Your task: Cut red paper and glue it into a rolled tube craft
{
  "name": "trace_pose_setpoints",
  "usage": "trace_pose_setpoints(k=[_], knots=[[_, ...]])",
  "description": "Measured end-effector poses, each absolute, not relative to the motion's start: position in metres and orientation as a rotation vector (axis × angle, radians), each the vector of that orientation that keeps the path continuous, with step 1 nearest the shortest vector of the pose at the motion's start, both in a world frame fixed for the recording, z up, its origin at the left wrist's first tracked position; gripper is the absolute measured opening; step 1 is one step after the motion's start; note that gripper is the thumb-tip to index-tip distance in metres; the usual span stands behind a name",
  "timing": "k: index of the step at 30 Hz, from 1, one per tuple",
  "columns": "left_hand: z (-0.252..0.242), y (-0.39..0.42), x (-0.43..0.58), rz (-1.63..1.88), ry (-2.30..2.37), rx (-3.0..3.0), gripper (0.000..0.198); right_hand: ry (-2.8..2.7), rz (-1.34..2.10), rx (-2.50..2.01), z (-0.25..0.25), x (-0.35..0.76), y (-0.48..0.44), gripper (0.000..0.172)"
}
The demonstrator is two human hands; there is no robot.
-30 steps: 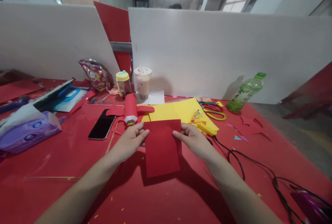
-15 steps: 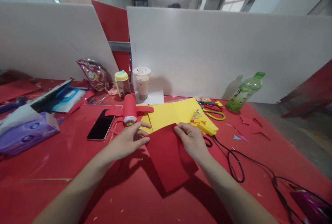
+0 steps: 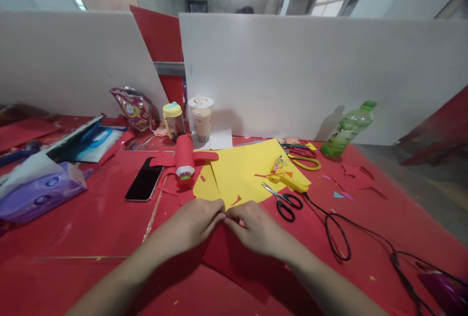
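Note:
Close together at the front of the table, my left hand [image 3: 203, 218] and my right hand [image 3: 252, 228] both pinch the top edge of a sheet of red paper [image 3: 234, 267]. The fingertips nearly meet, and the sheet hangs below them over the red tabletop, partly covered by my wrists. Just beyond lies yellow paper [image 3: 241, 162] with small red scraps on it. Black-handled scissors [image 3: 285, 201] rest to the right of my right hand. Ahead of my left hand is a red-wrapped bottle shape [image 3: 185, 155] with red paper strips at its sides.
A phone [image 3: 144, 179] lies on the left near a purple tissue pack [image 3: 44, 191]. A yellow glue gun [image 3: 288, 182] trails a black cord [image 3: 338, 238] to the right. A milk tea cup [image 3: 202, 121], a yellow-lidded cup [image 3: 174, 121] and a green bottle [image 3: 347, 130] stand before a white board [image 3: 292, 72].
My hands have come together and moved nearer to me, bringing the red paper down. My left hand, which had spread fingers by its corner, now pinches the edge. The scissors show fully.

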State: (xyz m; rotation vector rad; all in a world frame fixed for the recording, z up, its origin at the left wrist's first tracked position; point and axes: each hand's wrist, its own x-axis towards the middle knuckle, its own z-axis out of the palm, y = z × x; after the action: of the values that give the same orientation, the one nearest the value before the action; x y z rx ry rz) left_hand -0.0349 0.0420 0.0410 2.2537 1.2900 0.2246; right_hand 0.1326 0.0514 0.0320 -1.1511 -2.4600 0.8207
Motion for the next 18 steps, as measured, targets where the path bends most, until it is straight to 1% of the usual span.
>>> trace_pose_setpoints(k=[9, 14, 18], knots=[[0.046, 0.042, -0.036, 0.301, 1.325, 2.415, 0.019, -2.362, 0.939, -1.189, 0.034, 0.136, 0.055, 0.023], [0.052, 0.053, -0.057, 0.353, 1.479, 2.397, 0.019, -2.337, 0.966, -1.266, 0.036, 0.145, 0.062, 0.021], [0.055, 0.060, -0.072, 0.416, 1.474, 2.349, 0.015, -2.335, 0.943, -1.293, 0.041, 0.152, 0.066, 0.019]])
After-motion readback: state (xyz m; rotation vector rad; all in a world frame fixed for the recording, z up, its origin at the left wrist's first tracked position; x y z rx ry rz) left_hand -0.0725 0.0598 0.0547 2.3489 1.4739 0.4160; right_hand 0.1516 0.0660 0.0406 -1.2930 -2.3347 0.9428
